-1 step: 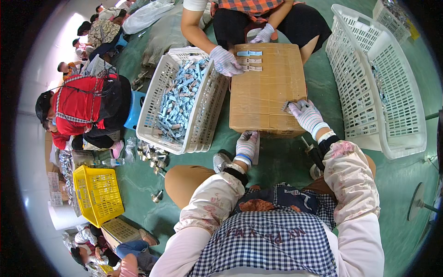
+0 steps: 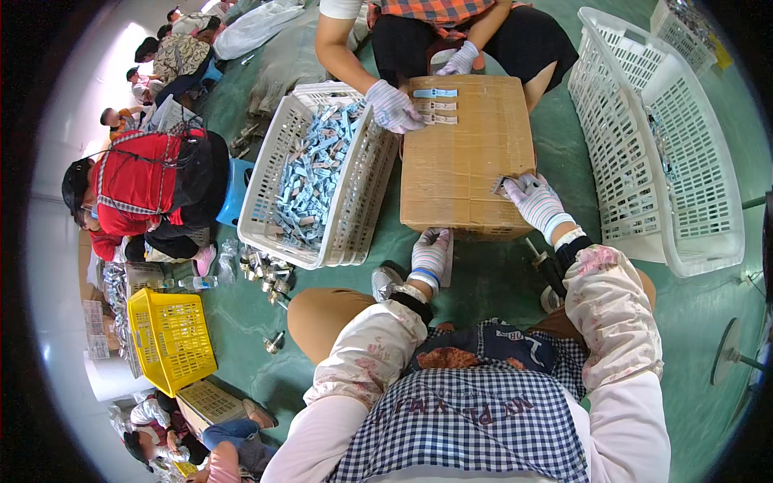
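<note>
A brown cardboard box (image 2: 471,173) stands in front of me. My right hand (image 2: 539,203), in a striped glove, rests at its near right corner with the fingers closed on a small grey clip (image 2: 498,186). At the near edge of the box is my gloved left hand (image 2: 430,254); its fingers are curled together, and what they hold, if anything, is hidden. Toward the far left of the box top lie a blue clip (image 2: 435,93) and two pale clips (image 2: 440,119) in a column. The gloved hand (image 2: 393,107) of a co-worker sitting opposite touches that side.
Left of the box, a white basket (image 2: 251,201) holds many blue and pale clips. A tall white basket (image 2: 700,217) stands on the right. Metal parts (image 2: 274,344) lie on the green floor near a yellow basket (image 2: 173,346). Other people sit along the left.
</note>
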### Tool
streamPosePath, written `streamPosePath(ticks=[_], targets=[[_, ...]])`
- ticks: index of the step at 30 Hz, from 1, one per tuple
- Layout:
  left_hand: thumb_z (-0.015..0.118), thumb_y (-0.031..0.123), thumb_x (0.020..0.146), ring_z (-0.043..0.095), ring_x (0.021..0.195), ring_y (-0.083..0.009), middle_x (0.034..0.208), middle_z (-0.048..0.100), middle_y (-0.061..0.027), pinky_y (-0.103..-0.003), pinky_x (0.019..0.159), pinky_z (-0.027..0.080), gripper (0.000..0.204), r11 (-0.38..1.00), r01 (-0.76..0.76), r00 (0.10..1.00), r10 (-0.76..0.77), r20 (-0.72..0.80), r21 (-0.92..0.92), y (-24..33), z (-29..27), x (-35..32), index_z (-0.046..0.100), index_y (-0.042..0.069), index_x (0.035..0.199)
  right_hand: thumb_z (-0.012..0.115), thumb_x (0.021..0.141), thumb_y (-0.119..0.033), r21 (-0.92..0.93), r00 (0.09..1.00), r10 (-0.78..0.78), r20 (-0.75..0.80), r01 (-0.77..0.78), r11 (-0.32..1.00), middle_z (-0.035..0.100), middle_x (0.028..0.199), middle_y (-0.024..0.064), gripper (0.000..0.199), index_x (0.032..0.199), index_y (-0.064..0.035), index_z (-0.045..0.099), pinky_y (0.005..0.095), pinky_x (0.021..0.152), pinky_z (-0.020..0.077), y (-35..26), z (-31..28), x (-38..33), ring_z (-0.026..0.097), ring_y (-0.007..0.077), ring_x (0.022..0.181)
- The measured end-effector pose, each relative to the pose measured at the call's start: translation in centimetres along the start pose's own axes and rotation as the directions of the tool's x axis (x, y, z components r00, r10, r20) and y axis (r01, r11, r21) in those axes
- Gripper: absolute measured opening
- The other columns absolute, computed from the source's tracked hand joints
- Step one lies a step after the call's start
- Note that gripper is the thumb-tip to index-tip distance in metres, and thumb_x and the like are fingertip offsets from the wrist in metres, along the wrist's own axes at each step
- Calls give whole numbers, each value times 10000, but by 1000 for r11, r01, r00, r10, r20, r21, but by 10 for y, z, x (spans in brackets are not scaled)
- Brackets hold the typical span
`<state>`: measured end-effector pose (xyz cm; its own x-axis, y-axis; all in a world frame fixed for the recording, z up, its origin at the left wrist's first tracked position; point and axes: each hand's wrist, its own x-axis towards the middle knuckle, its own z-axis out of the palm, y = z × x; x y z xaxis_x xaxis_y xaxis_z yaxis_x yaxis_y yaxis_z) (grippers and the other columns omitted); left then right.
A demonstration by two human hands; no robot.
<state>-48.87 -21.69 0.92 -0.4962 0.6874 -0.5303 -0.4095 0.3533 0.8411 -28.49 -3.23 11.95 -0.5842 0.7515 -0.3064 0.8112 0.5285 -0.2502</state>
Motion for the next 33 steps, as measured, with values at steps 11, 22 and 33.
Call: streamPosePath(ticks=[11, 22, 33], targets=[[653, 180, 920, 572, 603, -174, 805, 628, -40, -343, 483, 507, 103, 1000, 8, 1000, -8, -4, 22, -3, -6, 3, 607, 103, 971, 330, 972, -543, 185, 979, 204, -4, -200, 962, 491, 1408, 97, 550, 1314, -198, 587, 399, 1161, 260, -24, -20, -12, 350, 360, 1363], [646, 193, 924, 574, 555, -191, 786, 626, -50, -343, 455, 496, 111, 1000, 29, 1000, -29, 8, 5, 11, -2, -5, 607, 106, 982, 434, 922, -582, 275, 970, 235, -62, -210, 938, 491, 1380, 213, 615, 1247, -83, 587, 401, 1114, 336, 0, 13, 6, 404, 366, 1330], [645, 166, 923, 567, 621, -161, 789, 620, -26, -316, 516, 485, 92, 999, 46, 999, -46, 7, 11, 13, -1, -7, 606, 111, 985, 335, 977, -506, 167, 978, 203, -42, -194, 967, 469, 1378, 199, 540, 1297, -125, 546, 405, 1135, 293, 3, 18, 8, 399, 376, 1319]])
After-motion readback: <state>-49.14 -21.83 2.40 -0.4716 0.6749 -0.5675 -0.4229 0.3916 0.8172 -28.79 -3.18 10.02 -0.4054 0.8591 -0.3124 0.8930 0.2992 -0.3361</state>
